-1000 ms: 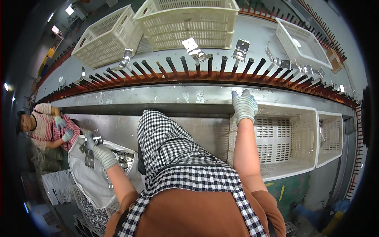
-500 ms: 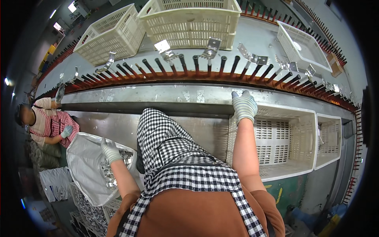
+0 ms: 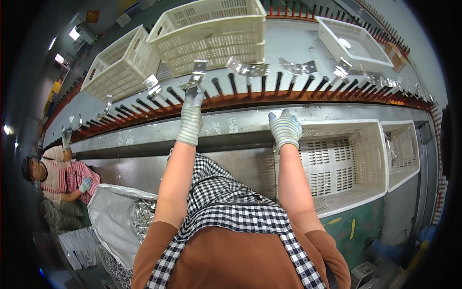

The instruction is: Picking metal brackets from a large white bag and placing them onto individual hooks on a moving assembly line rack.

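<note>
Honestly, our left hand (image 3: pixel 192 111) is at the lower end of a metal bracket (image 3: pixel 198 71) by the pegs (image 3: pixel 233 85) (can't tell if its fingers pinch); looks light, stiff, slippery; edges hold best; our right hand (image 3: pixel 286 127) rests on the ledge (image 3: pixel 248 120), finger grip unclear.

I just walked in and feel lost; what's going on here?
A person in a checked apron has their gloved left hand at a shiny metal bracket by the row of dark-tipped rods; whether it is gripped is hard to tell. The gloved right hand rests on the metal ledge beside a white crate. An open white sack of metal pieces stands to the left, and farther left is a co-worker.
</note>
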Available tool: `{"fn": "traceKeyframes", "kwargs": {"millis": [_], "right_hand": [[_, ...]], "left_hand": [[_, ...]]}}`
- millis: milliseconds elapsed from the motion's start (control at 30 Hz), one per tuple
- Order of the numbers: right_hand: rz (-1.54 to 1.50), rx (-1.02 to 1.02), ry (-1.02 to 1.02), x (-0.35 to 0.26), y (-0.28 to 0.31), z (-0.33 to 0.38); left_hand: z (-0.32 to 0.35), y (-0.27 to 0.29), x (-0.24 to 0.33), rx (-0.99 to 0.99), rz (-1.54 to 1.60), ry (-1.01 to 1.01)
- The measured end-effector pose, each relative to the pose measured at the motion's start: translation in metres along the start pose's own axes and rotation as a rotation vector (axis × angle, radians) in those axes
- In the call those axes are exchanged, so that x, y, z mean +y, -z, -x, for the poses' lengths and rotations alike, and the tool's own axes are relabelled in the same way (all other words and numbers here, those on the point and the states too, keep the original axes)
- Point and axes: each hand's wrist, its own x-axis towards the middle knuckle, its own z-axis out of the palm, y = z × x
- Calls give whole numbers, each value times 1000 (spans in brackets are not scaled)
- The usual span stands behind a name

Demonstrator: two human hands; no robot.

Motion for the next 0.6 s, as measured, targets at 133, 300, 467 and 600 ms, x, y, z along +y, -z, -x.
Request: {"fn": "traceKeyframes", "kwargs": {"millis": [133,300,467,600], "right_hand": [[-23,-26,-21,-5,10,4],[-74,2,-24,-1,8,4],[-59,-26,-42,2,11,2],[-53,-5,-34,-2,8,2]], "left_hand": [[-51,13,-2,199,-444,-19],[-51,1,104,323,143,-529],[-7,-28,116,159,214,-406],[24,-40,61,-78,-9,-215]]}}
